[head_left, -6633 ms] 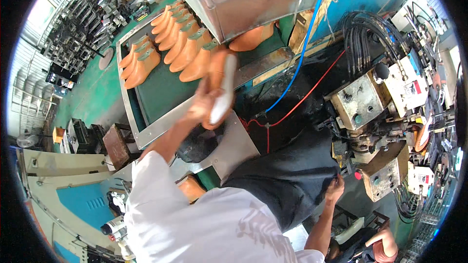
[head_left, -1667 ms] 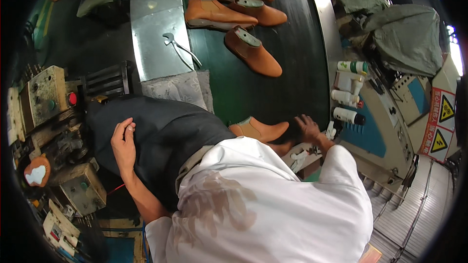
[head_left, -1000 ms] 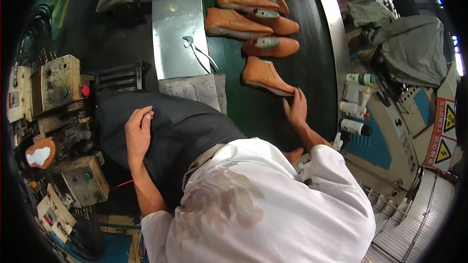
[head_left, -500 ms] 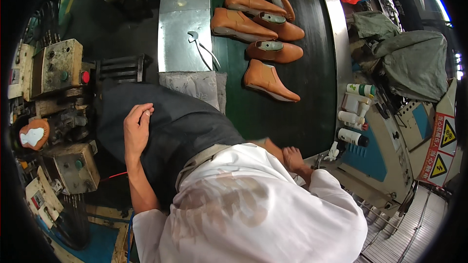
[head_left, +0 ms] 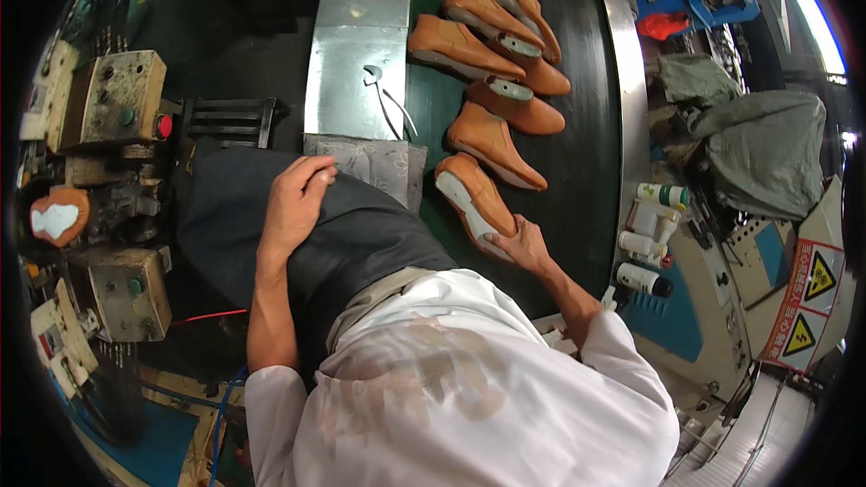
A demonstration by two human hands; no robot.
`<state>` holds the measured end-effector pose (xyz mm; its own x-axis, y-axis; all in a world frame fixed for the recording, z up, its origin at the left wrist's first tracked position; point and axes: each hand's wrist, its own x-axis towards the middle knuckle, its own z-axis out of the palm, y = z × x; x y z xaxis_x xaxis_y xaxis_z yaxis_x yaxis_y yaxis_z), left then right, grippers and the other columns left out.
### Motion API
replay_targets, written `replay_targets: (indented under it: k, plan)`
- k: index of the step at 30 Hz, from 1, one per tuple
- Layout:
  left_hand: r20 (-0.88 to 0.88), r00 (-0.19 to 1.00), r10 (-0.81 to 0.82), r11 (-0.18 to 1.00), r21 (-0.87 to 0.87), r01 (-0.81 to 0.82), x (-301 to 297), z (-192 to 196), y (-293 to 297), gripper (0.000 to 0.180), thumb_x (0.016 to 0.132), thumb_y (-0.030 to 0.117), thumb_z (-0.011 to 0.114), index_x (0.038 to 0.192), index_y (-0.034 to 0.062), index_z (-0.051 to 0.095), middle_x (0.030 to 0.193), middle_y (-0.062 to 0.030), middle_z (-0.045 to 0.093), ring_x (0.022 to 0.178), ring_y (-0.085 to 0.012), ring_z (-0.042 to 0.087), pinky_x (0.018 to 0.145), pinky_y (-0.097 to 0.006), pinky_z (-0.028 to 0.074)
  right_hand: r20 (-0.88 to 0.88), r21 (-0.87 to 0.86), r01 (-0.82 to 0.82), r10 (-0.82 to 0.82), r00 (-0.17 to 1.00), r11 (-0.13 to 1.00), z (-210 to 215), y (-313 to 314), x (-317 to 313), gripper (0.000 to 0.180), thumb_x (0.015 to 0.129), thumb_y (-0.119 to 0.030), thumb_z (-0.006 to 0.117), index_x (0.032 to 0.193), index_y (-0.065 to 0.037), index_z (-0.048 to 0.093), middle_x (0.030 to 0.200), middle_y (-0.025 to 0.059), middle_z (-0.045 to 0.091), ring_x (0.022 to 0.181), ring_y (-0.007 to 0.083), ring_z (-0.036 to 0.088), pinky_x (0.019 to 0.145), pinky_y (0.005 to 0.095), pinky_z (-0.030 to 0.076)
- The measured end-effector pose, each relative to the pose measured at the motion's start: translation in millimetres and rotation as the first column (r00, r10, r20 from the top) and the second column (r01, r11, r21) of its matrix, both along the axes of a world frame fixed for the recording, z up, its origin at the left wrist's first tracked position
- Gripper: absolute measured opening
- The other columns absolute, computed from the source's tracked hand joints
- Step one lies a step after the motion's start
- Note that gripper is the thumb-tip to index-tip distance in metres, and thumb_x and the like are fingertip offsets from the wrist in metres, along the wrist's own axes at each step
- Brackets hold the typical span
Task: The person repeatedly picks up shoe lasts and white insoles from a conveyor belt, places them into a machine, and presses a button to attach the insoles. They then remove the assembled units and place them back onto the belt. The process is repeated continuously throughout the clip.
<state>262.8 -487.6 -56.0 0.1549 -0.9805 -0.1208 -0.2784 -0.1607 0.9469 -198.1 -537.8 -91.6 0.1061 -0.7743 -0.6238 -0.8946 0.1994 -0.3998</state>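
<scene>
Green belt (head_left: 577, 180) set between steel rails; five tan shoes (head_left: 492, 135) laid at 12 o'clock; nearest shoe (head_left: 474, 203), sole up, gripped by right hand (head_left: 523, 243) fingers for steadying; left hand (head_left: 293, 203) rested loosely curled on lap.

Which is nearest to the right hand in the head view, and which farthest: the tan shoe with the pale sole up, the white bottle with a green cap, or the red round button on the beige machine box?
From the right hand:
1. Tan shoe with the pale sole up, touching it, on the green belt.
2. White bottle with a green cap, to the right.
3. Red round button, far left.
</scene>
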Motion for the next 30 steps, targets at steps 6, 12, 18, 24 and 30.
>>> replay_targets:
  k: [6,12,18,24,30]
  plan:
    - [-0.172,0.985,-0.03,0.996,-0.082,0.016,-19.0,21.2,-39.9,0.066,0.102,0.011,0.075,0.162,0.0064,0.047,0.161,-0.0149,0.046,0.134,-0.0255,0.061,0.101,-0.037,0.06,0.336,-0.042,-0.056,0.067,0.94,0.998,71.2,-33.2,99.8,0.082,0.081,-0.054,0.089,0.128,0.01,0.069,0.111,0.0226,0.077,0.104,0.0285,0.076,0.093,0.0402,0.058]
    - [0.098,0.82,0.564,0.746,-0.487,-0.455,48.0,31.5,-16.2,0.04,0.11,0.03,0.067,0.135,-0.0016,0.07,0.12,-0.0189,0.077,0.113,-0.0328,0.074,0.097,-0.039,0.058,0.485,-0.132,-0.334,0.354,0.8,0.933,86.2,-43.4,252.4,0.081,0.083,-0.049,0.091,0.128,0.013,0.067,0.108,0.0226,0.077,0.102,0.028,0.075,0.092,0.0407,0.058]
    - [0.288,0.414,0.864,0.503,-0.547,-0.669,97.1,25.4,87.6,0.026,0.11,0.015,0.063,0.127,-0.0024,0.07,0.108,-0.021,0.078,0.1,-0.0421,0.077,0.085,-0.045,0.062,0.569,-0.027,-0.654,0.55,0.612,0.756,57.1,-21.8,349.5,0.076,0.083,-0.049,0.091,0.125,0.011,0.069,0.107,0.0225,0.077,0.098,0.0265,0.075,0.088,0.0404,0.06]
    - [0.27,0.433,0.86,0.5,-0.275,-0.821,95.5,30.6,150.5,0.033,0.106,0.013,0.064,0.134,-0.0056,0.068,0.115,-0.0261,0.076,0.112,-0.0437,0.073,0.099,-0.047,0.058,0.594,0.213,-0.787,0.563,0.575,0.579,35.5,-31.9,388.5,0.077,0.088,-0.051,0.089,0.131,0.011,0.07,0.111,0.0183,0.077,0.099,0.0226,0.074,0.087,0.0379,0.06]
    - [0.323,0.486,0.812,0.57,-0.262,-0.779,111.5,0.6,167.3,0.032,0.107,0.011,0.061,0.13,-0.0104,0.068,0.127,-0.0281,0.072,0.117,-0.0446,0.071,0.101,-0.046,0.057,0.594,0.387,-0.761,0.49,0.638,0.521,33.5,-46.1,405.9,0.08,0.09,-0.05,0.088,0.137,0.011,0.068,0.118,0.0179,0.076,0.104,0.0218,0.073,0.091,0.0366,0.059]
